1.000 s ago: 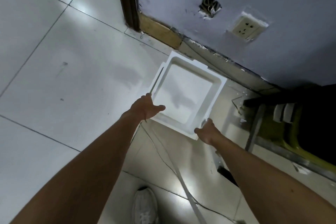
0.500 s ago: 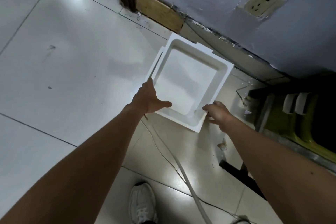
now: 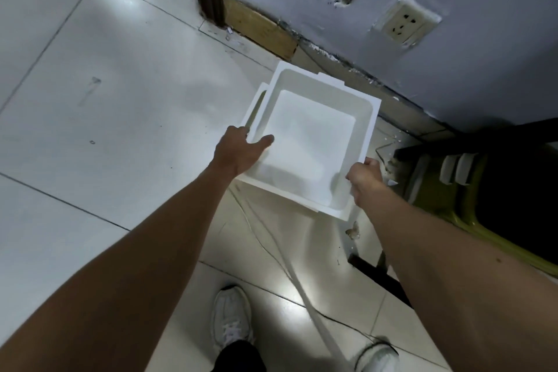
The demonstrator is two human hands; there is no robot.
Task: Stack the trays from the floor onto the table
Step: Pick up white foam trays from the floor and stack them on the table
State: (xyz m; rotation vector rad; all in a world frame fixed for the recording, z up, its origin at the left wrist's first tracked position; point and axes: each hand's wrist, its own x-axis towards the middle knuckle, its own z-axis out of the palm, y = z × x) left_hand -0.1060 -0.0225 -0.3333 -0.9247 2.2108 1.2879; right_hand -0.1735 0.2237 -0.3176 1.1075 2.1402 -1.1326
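A square white tray (image 3: 311,136) with deep walls is held above the tiled floor, close to the wall's base. My left hand (image 3: 240,149) grips its left rim, thumb inside the tray. My right hand (image 3: 363,180) grips the near right corner. Under the left rim, the edge of a second white tray (image 3: 255,107) peeks out; most of it is hidden by the upper tray.
A grey wall (image 3: 453,48) with a socket (image 3: 404,22) and a hole stands just behind. A dark frame with a yellow-green part (image 3: 447,196) is at the right. A white strip (image 3: 305,287) and thin cable run across the floor between my white shoes (image 3: 231,323).
Both hands have closed on the tray's rims and raised it off the floor toward me; it now looks larger and tilted, uncovering the edge of a second tray beneath.
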